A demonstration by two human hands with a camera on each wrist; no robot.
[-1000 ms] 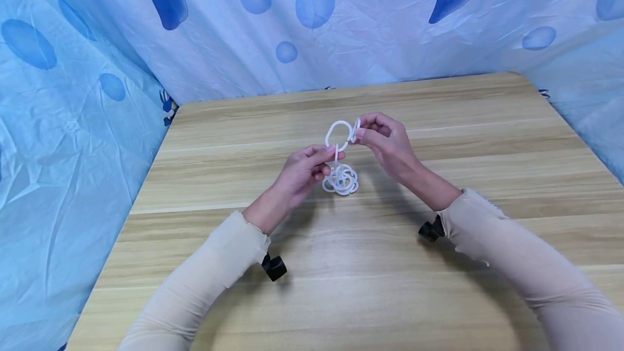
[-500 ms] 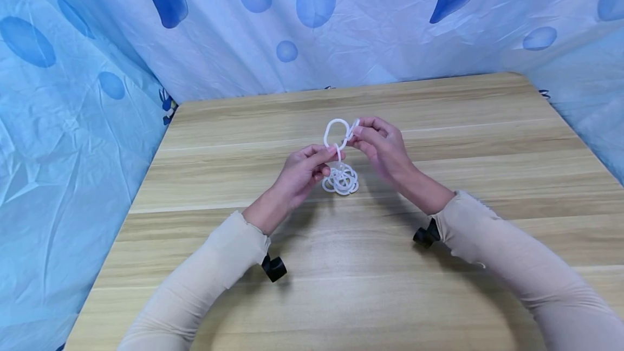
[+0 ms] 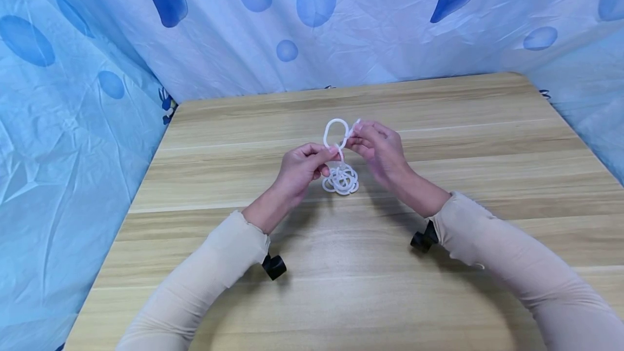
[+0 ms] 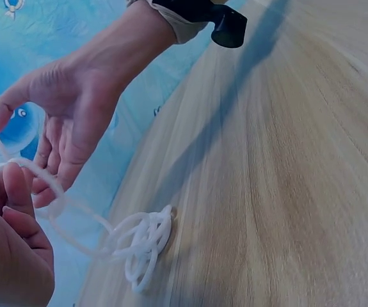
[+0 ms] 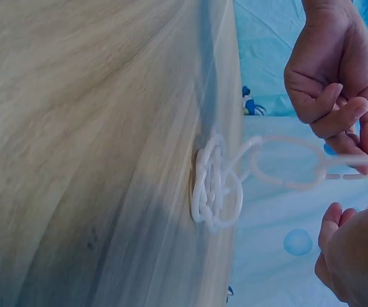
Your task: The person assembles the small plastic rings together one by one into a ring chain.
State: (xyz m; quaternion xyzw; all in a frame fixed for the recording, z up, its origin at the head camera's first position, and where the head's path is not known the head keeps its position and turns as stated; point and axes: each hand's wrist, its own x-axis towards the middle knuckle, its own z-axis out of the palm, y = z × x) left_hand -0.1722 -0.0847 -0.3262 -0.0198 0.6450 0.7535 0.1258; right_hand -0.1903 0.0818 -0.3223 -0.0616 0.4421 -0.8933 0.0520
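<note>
Left hand (image 3: 299, 169) pinches the top ring of the white ring chain (image 3: 340, 167) between thumb and forefinger. Right hand (image 3: 377, 150) pinches a loose ring (image 3: 352, 129) against that raised link. The chain's remaining rings pile mid-table (image 3: 439, 297), toward the far edge.

L hand (image 4: 8, 256) cut off by left wrist view's edge; R hand (image 5: 356, 256) cropped in right wrist view; chain (image 4: 139, 240) blurred.
</note>
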